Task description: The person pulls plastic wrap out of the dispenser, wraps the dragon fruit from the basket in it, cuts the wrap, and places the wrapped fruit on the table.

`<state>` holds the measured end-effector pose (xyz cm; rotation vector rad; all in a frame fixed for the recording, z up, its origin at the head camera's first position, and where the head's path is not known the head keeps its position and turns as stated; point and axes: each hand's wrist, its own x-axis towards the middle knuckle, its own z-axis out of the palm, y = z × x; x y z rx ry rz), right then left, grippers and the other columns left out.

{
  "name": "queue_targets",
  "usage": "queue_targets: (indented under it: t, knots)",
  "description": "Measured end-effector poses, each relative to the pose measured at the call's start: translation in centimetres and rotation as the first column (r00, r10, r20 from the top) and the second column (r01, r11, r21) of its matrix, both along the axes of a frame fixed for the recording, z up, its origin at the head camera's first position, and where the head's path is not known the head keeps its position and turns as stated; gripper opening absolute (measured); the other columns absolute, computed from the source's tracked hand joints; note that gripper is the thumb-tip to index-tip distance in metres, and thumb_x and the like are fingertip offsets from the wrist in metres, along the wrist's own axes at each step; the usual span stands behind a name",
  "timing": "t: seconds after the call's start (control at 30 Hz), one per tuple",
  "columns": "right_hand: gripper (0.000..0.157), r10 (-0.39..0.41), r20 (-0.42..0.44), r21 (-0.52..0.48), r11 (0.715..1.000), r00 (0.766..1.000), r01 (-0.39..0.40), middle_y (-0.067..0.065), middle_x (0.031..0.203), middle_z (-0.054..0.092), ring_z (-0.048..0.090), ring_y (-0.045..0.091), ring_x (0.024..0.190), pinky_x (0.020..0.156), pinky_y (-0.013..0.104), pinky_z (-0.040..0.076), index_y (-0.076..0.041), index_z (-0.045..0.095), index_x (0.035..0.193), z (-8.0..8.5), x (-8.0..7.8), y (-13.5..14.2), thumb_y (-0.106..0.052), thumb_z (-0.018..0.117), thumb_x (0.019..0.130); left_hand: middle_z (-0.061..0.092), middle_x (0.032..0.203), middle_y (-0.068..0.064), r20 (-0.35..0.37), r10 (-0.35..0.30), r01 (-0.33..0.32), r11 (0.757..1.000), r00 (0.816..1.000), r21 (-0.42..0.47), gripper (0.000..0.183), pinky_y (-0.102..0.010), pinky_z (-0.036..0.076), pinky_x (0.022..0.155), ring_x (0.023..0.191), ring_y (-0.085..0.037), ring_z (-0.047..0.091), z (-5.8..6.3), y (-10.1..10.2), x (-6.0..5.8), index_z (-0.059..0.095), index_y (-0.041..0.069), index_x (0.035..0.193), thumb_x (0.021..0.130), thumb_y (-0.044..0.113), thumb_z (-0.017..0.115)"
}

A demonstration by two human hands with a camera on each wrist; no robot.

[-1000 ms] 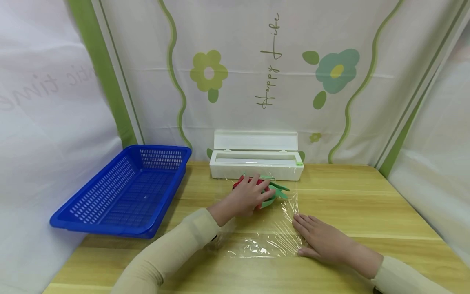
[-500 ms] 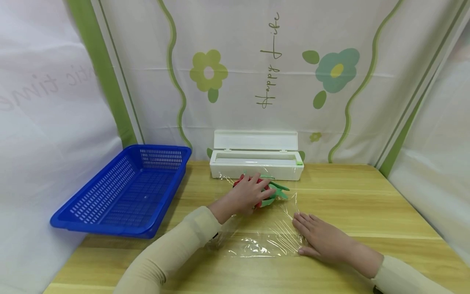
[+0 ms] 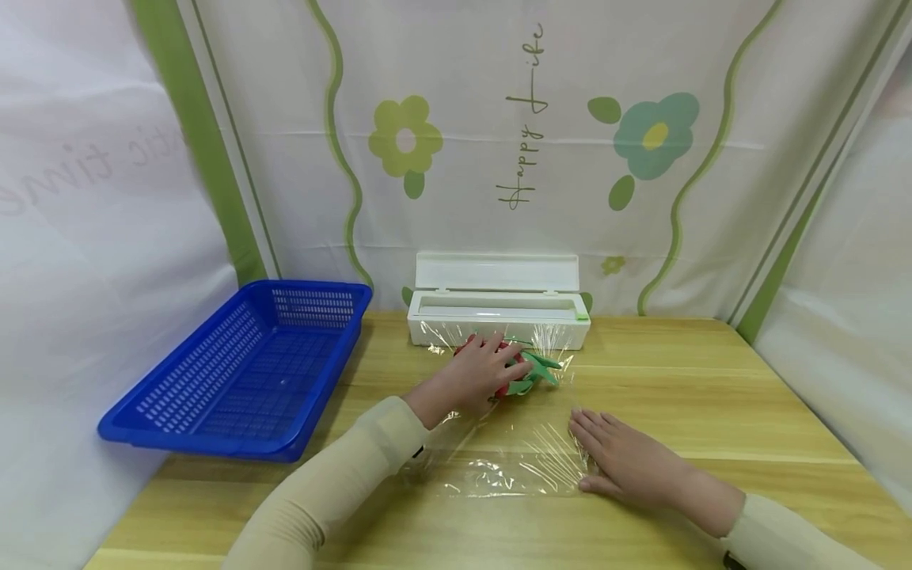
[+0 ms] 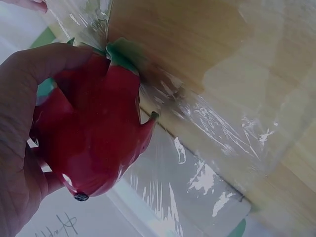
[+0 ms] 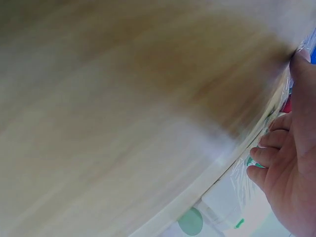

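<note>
On the wooden counter (image 3: pixel 677 372), a clear plastic film sheet (image 3: pixel 509 451) lies drawn out from the white dispenser box (image 3: pixel 497 313). The right hand (image 3: pixel 627 467) presses it flat, fingers straight. The left hand (image 3: pixel 479 378) grips the red-and-green toy dragon fruit (image 4: pixel 96 136) at the sheet's far end; wrapping looks barely begun.

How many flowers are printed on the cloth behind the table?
3: a yellow-green flower on the left, a teal flower on the right, and a small green flower low beside the white box. Others may be hidden.
</note>
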<state>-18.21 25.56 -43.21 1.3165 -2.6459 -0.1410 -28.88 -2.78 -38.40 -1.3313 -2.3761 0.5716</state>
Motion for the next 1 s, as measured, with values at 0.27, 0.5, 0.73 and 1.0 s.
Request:
queue_targets:
  t: [0.27, 0.5, 0.73, 1.0]
  knots:
    - [0.075, -0.008, 0.011, 0.002, 1.000, 1.000, 0.008, 0.028, 0.142, 0.042, 0.042, 0.041, 0.131, 0.104, 0.053, 0.036, 0.011, 0.045, 0.138, -0.1, 0.1, 0.1, -0.053, 0.045, 0.098, 0.042, 0.139, -0.006, -0.013, -0.008, 0.008, 1.000, 1.000, 0.005, 0.078, -0.045, 0.049, 0.084, 0.116, -0.030, 0.046, 0.0, 0.0, 0.0, 0.039, 0.028, 0.142, 0.075, 0.050, 0.072]
    - [0.077, -0.030, 0.008, -0.003, 1.000, 1.000, 0.030, 0.028, 0.144, 0.041, 0.040, 0.041, 0.132, 0.106, 0.052, 0.034, 0.011, 0.043, 0.138, 0.1, 0.2, 0.2, -0.054, 0.045, 0.098, 0.042, 0.139, -0.005, -0.025, -0.011, 0.012, 1.000, 1.000, 0.003, 0.077, -0.046, 0.047, 0.087, 0.118, -0.029, 0.044, 0.1, -0.2, 0.1, 0.038, 0.027, 0.144, 0.078, 0.051, 0.069]
    - [0.077, -0.043, 0.018, 0.002, 0.999, 0.999, 0.043, 0.029, 0.144, 0.039, 0.039, 0.041, 0.133, 0.107, 0.052, 0.033, 0.011, 0.042, 0.139, 0.6, 0.3, 0.2, -0.054, 0.046, 0.097, 0.044, 0.138, -0.006, -0.052, -0.063, 0.065, 0.997, 0.997, 0.046, 0.071, -0.044, 0.047, 0.085, 0.120, -0.028, 0.044, 0.0, -0.5, 0.2, 0.043, 0.026, 0.141, 0.078, 0.047, 0.069]
    - [0.075, -0.059, 0.002, 0.008, 0.998, 0.998, 0.059, 0.028, 0.144, 0.040, 0.040, 0.041, 0.132, 0.107, 0.052, 0.033, 0.011, 0.043, 0.139, 0.9, 0.2, 0.5, -0.051, 0.048, 0.098, 0.045, 0.140, -0.008, -0.024, -0.108, 0.110, 0.988, 0.994, 0.108, 0.082, -0.047, 0.044, 0.091, 0.128, -0.030, 0.041, 0.9, -1.3, 1.0, 0.046, 0.021, 0.143, 0.072, 0.051, 0.077]
